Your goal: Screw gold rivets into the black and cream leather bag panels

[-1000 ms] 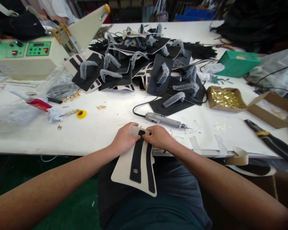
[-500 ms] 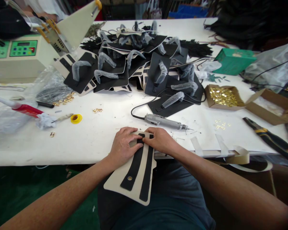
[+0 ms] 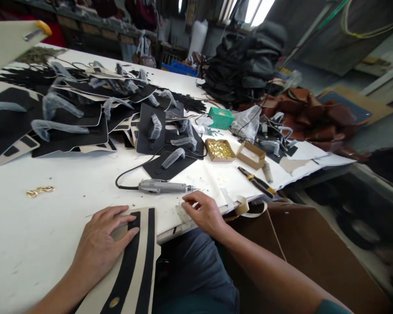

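Observation:
My left hand [image 3: 101, 244] lies on a cream panel [image 3: 118, 270] with two black strips, its thumb and fingers pressing around the top of the left strip. A brass-coloured stud [image 3: 114, 302] shows low on that strip. The panel hangs over the table's front edge. My right hand [image 3: 201, 211] is off the panel, at the table edge near some clear tape, with its fingers curled and thumb near the fingertips; anything between them is too small to make out. Just beyond, a grey electric screwdriver [image 3: 163, 186] lies with its tip toward the right.
Black panels with plastic-wrapped handles [image 3: 75, 131] are heaped at the back left. Gold rings [image 3: 40, 190] lie at left. Toward the right are a box of gold pieces [image 3: 220, 150], another carton [image 3: 250, 155], pliers [image 3: 257, 182] and a green box [image 3: 221, 117].
My right hand has let go of the panel and moved right to the table edge. My left hand stays on the panel. The view has turned to the right.

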`<action>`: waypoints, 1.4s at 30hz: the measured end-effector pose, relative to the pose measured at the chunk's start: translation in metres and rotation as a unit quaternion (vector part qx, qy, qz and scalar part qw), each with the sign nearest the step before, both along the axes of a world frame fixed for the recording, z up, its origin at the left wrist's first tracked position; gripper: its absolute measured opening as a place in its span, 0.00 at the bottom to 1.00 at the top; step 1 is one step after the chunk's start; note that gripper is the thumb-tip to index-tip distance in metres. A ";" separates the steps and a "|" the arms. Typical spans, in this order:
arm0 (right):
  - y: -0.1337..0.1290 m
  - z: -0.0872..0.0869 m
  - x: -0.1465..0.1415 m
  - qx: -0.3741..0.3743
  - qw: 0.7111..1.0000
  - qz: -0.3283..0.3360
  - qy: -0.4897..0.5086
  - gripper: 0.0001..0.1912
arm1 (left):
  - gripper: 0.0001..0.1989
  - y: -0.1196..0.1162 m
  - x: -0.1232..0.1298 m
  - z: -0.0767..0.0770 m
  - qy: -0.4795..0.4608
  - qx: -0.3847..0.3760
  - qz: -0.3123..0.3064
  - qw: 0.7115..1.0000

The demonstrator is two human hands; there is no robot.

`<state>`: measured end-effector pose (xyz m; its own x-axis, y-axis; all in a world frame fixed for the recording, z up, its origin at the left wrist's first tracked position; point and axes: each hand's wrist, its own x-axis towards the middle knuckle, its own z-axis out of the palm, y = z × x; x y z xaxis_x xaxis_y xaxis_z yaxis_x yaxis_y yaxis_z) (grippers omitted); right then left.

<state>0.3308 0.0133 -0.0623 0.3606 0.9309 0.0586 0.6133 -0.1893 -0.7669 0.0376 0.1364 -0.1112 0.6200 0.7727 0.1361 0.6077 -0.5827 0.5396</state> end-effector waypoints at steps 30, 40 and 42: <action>0.001 -0.006 0.181 -0.232 0.897 -0.149 -0.347 0.09 | 0.10 -0.006 -0.001 0.016 -0.057 -0.033 0.026 0.997; 0.008 0.036 0.013 -0.094 0.991 0.056 -0.077 0.11 | 0.11 -0.006 -0.003 0.012 -0.060 -0.032 0.021 0.997; 0.025 0.030 -0.037 -0.062 0.979 0.190 -0.033 0.10 | 0.12 -0.006 -0.003 0.013 -0.058 -0.029 0.020 0.998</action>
